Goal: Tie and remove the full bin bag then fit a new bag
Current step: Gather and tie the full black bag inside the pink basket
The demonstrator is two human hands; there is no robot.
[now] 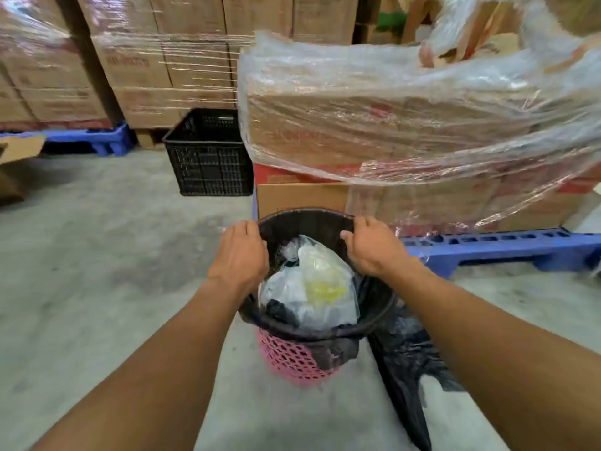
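- You get even, fairly bright indoor light; shadows on the concrete floor (97, 255) are soft.
- Glare streaks the stretch wrap (406, 102).
- Your view is slightly blurred, with wide-angle bending at the edges.

Black plastic crate (208, 153) on concrete floor (97, 242), shrink-wrapped cardboard boxes (390, 125), blue pallet (500, 247)
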